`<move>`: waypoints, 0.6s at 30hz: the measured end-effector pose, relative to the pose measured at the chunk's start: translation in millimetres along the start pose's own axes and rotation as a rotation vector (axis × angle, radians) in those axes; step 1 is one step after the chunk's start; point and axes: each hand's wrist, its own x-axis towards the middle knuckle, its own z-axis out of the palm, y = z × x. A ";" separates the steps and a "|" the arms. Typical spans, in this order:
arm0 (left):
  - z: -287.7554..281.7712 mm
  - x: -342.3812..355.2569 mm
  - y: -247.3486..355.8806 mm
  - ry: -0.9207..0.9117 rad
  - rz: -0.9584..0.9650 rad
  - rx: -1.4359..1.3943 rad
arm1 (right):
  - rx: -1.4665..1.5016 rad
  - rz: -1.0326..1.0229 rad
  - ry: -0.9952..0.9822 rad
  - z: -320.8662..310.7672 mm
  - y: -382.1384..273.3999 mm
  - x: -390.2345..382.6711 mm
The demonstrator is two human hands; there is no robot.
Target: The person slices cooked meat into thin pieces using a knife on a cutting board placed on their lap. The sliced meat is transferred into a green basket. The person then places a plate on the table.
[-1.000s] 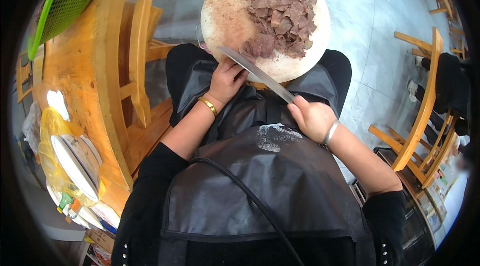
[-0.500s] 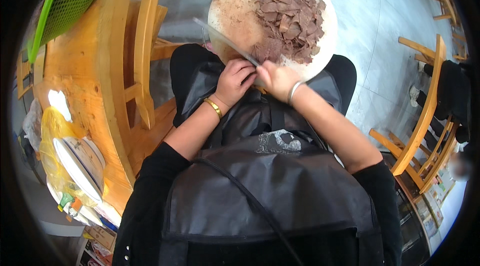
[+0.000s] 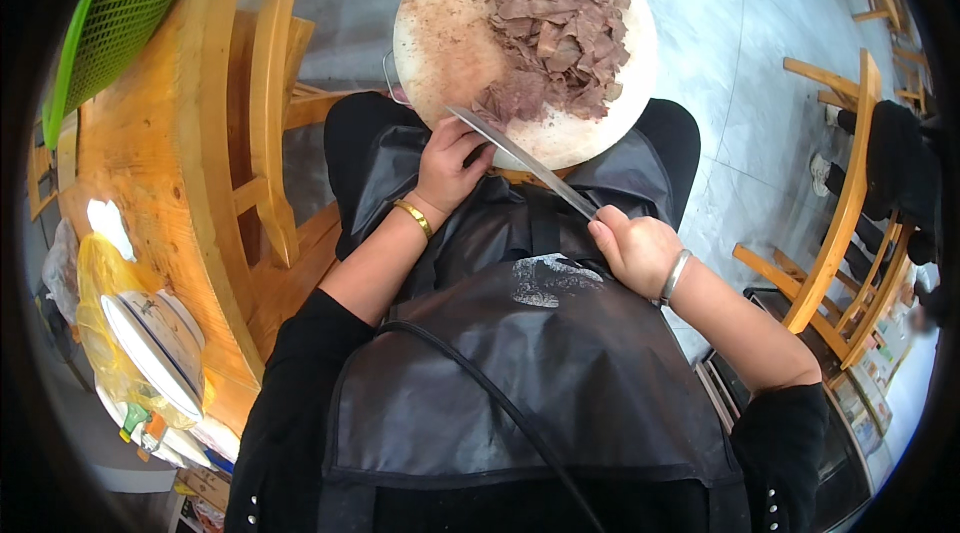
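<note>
A long knife (image 3: 525,161) is in my right hand (image 3: 640,248), whose fingers wrap round its handle. Its blade slants up and left over the near edge of a round white chopping board (image 3: 420,43), the tip just beyond my left fingers. My left hand (image 3: 452,163) is closed at that edge with curled fingertips beside the blade; whatever they press or hold is hidden. A heap of thin brown meat slices (image 3: 565,33) covers the right half of the board, and a smaller meat piece (image 3: 515,98) lies close to the blade. Brown crumbs are smeared over the left half.
To the left runs a wooden table (image 3: 130,143) with a green mesh basket (image 3: 125,23), a yellow plastic bag (image 3: 100,268) and stacked white plates (image 3: 150,348). Wooden chairs (image 3: 845,203) stand on the right, near another person's dark-clothed legs (image 3: 895,173). A dark apron (image 3: 540,363) covers my lap.
My right hand has drawn the knife back to the right and toward my body, away from my left hand. My left hand stays at the board's edge.
</note>
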 end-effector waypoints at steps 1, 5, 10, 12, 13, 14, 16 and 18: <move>0.6 -0.1 1.7 0.000 -0.003 -0.008 | -0.001 -0.001 -0.007 -0.4 -0.9 6.0; -2.6 2.1 3.6 -0.043 -0.035 -0.012 | -0.005 -0.021 0.034 20.2 -11.4 74.8; -5.9 0.1 7.4 -0.047 0.007 0.005 | 0.158 -0.174 0.194 29.2 -22.1 144.3; -4.8 3.2 10.2 -0.011 0.033 0.019 | 0.273 -0.242 0.233 15.8 -16.0 148.5; -4.9 6.8 9.2 -0.006 0.046 0.035 | 0.296 -0.226 0.215 12.3 -12.2 143.3; -5.0 7.0 6.9 -0.007 0.050 0.052 | 0.326 -0.209 0.188 5.8 -17.3 128.9; -4.3 2.9 5.9 -0.042 0.010 0.031 | 0.231 -0.255 0.226 12.1 -11.8 98.4; -4.9 1.8 4.6 -0.008 0.032 0.057 | 0.072 -0.171 0.186 8.2 -13.8 58.3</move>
